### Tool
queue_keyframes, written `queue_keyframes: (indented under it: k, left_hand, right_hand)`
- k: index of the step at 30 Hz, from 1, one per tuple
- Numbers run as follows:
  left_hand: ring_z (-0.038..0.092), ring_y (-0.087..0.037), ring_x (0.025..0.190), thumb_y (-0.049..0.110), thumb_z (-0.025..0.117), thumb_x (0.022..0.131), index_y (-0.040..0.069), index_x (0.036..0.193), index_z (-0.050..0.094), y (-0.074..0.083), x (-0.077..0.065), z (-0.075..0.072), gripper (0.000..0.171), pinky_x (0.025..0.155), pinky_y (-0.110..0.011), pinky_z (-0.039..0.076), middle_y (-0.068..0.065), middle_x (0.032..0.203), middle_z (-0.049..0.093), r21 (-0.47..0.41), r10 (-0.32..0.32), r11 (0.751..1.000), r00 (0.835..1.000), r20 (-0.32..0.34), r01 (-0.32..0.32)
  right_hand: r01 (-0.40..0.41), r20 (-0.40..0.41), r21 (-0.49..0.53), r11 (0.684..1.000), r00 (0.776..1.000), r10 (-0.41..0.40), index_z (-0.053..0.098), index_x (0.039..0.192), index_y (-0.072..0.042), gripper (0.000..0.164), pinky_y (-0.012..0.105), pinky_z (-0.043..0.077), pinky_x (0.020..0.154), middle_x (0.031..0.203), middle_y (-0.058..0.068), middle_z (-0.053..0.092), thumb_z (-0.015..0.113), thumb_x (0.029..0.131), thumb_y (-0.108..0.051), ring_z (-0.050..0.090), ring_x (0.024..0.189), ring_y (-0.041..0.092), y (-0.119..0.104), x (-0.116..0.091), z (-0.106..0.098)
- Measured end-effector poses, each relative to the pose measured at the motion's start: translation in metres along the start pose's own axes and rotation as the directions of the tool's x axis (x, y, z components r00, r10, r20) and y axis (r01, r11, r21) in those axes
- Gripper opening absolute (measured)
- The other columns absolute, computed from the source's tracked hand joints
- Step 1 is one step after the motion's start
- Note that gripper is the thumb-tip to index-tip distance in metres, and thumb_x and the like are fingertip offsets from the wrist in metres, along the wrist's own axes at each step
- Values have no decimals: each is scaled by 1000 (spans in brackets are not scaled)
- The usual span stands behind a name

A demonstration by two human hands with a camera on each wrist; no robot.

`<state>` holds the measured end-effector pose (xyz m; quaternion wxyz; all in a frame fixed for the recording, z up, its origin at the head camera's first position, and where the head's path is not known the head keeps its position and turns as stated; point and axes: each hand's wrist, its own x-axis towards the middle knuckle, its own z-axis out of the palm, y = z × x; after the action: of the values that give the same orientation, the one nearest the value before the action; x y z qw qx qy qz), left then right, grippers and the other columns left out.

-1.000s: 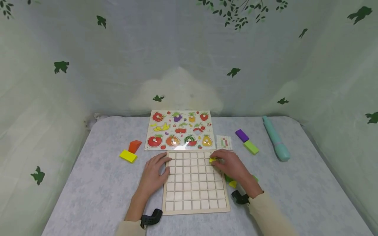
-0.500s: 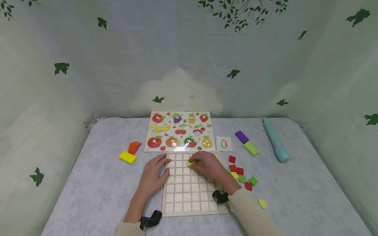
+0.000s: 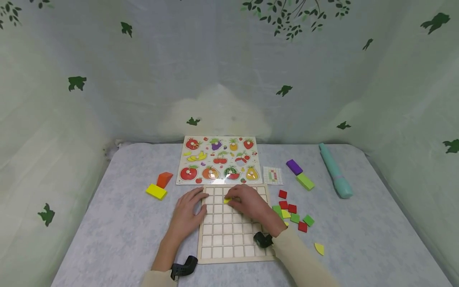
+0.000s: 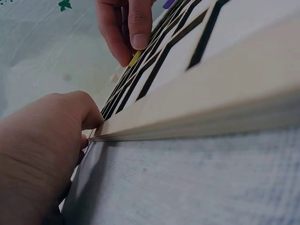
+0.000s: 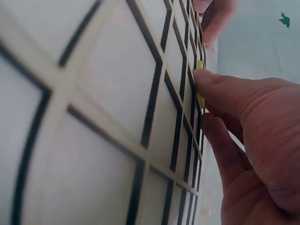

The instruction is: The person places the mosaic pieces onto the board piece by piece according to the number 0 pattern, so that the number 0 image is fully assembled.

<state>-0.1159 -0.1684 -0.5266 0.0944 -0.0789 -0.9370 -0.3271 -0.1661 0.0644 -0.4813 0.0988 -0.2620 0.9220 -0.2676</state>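
A wooden grid board (image 3: 233,261) with pale square cells lies in front of me in the head view. My right hand (image 3: 250,202) pinches a small yellow tile (image 3: 226,201) between thumb and fingers over an upper cell. In the right wrist view the yellow tile (image 5: 200,96) sits at the grid, partly covered by the thumb. My left hand (image 3: 187,211) rests against the board's left edge, fingers relaxed. Its thumb touches the frame in the left wrist view; the other fingers are mostly hidden there.
Red tiles (image 3: 303,227), green tiles (image 3: 308,220) and a yellow quarter-round tile (image 3: 319,249) lie right of the board. Behind it are a fruit puzzle (image 3: 218,163) and a pattern card (image 3: 273,175). Blocks (image 3: 156,191) lie left; a teal tapered object (image 3: 336,171) stands far right.
My right hand has moved left across the upper rows with the yellow tile, uncovering the loose tiles at the right. The left hand has stayed at the board's edge.
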Motion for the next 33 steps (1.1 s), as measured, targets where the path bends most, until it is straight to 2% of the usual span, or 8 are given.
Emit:
queue_keyframes:
  k: [5, 12, 16, 21, 24, 28, 33]
  left_hand:
    - [49, -32, 138, 14, 73, 93, 10, 127, 71, 0, 1, -1, 34, 118, -58, 34, -9, 148, 57, 1, 6, 1000, 1000, 4, -6]
    - [48, -33, 139, 13, 71, 94, 10, 129, 70, 1, 2, -1, 35, 119, -58, 33, -12, 150, 56, 11, 14, 1000, 1000, 12, -14]
    - [46, -34, 141, 13, 69, 94, 10, 131, 69, 2, 1, 0, 37, 119, -59, 32, -13, 153, 52, 48, 20, 999, 999, 25, -21]
    - [44, -34, 142, 13, 67, 94, 11, 130, 68, 1, -1, 0, 36, 120, -59, 32, -13, 155, 49, 69, 10, 998, 999, 44, -13]
    - [44, -35, 142, 13, 67, 94, 10, 129, 67, 2, -1, 0, 35, 120, -59, 31, -13, 155, 49, 65, 10, 998, 999, 44, -12]
    - [43, -34, 143, 14, 67, 94, 11, 129, 67, 2, 0, 0, 35, 120, -58, 30, -13, 155, 49, 60, 8, 998, 999, 39, -10]
    - [44, -34, 143, 15, 68, 94, 11, 129, 67, 2, 0, 0, 35, 120, -59, 31, -12, 155, 49, 50, -3, 999, 999, 43, 1]
  right_hand:
    - [-4, -16, -12, 1000, 1000, 4, 73, 128, -22, 32, 42, 52, 107, 128, -5, 71, 75, 95, -23, 63, 121, 18, 2, -6, -2]
    - [-36, -68, 66, 997, 997, 41, 73, 128, -21, 33, 44, 53, 105, 129, -4, 70, 76, 94, -18, 62, 124, 20, 13, -24, -15]
    - [-43, -126, 91, 995, 991, 55, 74, 125, -17, 33, 46, 54, 103, 127, -1, 72, 78, 92, -15, 64, 123, 23, 25, -38, -26]
    - [-79, -165, 92, 993, 982, 93, 73, 124, -12, 31, 48, 56, 99, 128, 4, 71, 76, 94, -15, 67, 118, 27, 51, -54, -40]
    - [-132, -176, 84, 988, 974, 145, 72, 127, -12, 33, 49, 56, 99, 130, 6, 70, 75, 95, -17, 66, 118, 28, 69, -62, -49]
    - [-211, -194, 23, 977, 958, 211, 71, 128, -10, 36, 51, 55, 100, 127, 8, 70, 77, 94, -20, 65, 116, 29, 92, -70, -57]
    - [-307, -171, -1, 952, 938, 302, 70, 128, -10, 39, 52, 55, 101, 125, 10, 69, 79, 92, -20, 63, 116, 30, 109, -77, -60]
